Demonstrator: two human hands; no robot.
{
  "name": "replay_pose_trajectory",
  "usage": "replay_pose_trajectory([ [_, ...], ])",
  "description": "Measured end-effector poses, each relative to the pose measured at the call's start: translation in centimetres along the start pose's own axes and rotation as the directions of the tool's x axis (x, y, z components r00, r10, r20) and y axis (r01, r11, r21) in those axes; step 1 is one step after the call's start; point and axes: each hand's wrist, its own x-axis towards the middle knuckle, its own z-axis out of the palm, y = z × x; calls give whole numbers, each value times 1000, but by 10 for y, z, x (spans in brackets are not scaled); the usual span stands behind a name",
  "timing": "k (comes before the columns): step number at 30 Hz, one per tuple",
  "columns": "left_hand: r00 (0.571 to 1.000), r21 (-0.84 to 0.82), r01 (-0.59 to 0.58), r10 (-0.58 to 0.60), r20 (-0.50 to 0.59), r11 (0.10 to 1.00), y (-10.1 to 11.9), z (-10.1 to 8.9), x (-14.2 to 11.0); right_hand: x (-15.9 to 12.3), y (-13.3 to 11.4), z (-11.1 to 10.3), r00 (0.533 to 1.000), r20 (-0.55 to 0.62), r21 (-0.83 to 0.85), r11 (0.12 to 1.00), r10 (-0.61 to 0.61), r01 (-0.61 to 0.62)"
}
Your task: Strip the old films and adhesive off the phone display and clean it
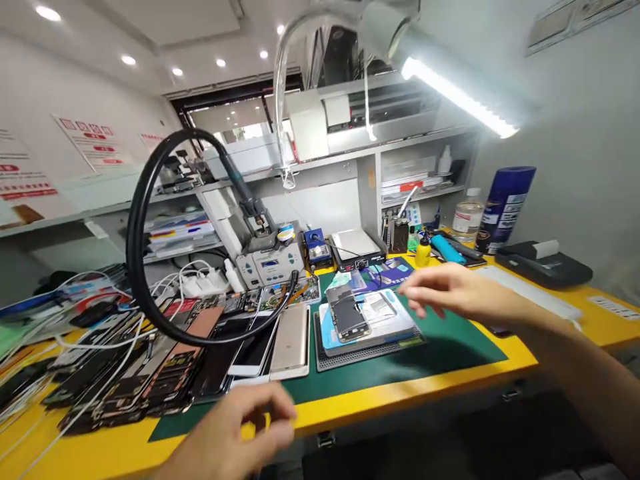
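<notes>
My left hand [240, 423] hovers over the yellow front edge of the bench, thumb and forefinger apart, and nothing shows between them. Out to the right, my right hand [445, 290] hangs above the green mat [455, 343] with its fingers stretched out, holding nothing. Between the hands, an opened phone [349, 313] with its dark inside facing up rests tilted on a blue-and-white box [390, 330]. Under the box lies a grey perforated pad [345, 360]. A gold phone [290, 338] and a white-framed phone [256, 350] lie just beyond my left hand.
A thick black hose [135, 220] loops over the left side from a hot-air station [273, 263]. Many stripped phones [170, 373] and white cables crowd the left. A yellow bottle [423, 252], a blue spray can [505, 210] and a clear bottle [467, 215] stand at the back right.
</notes>
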Motion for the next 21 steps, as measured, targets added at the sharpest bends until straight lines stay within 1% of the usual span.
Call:
replay_pose_trajectory([
  [1,994,100,-103,105,-15,990,24,-6,27,20,-3,-6,1000,-16,-24,1000,-15,15],
  [2,984,132,-165,173,-47,977,45,-10,55,39,-3,-11,999,-22,-44,999,-24,23],
  [3,973,162,-203,217,-74,966,61,-12,82,56,-1,-13,999,-23,-70,997,-36,34],
  [4,963,198,-226,250,-103,954,72,-12,108,69,3,-14,999,-1,-99,994,-47,47],
  [6,952,264,-240,280,-127,934,81,-9,150,88,14,-10,994,100,-154,986,-43,58],
  [8,951,307,-256,296,-91,917,77,-4,177,96,26,-3,982,184,-191,979,-29,65],
  [9,951,315,-269,303,-62,910,73,0,186,97,32,1,978,206,-199,978,-26,68],
  [11,949,301,-294,316,-25,907,66,6,195,98,41,9,971,238,-198,978,-16,65],
  [14,945,193,-312,324,-35,930,64,12,197,97,49,12,968,252,-139,989,-16,53],
  [16,948,59,-310,314,-60,949,67,12,195,96,52,8,970,243,-53,998,-29,43],
  [18,955,-121,-295,287,-81,948,71,10,192,94,53,1,972,232,65,998,-41,27],
  [19,959,-223,-281,266,-98,933,73,9,191,93,54,-3,973,225,128,992,-42,14],
  [21,967,-424,-252,214,-135,870,76,6,187,91,55,-7,978,207,255,967,-38,-16],
])
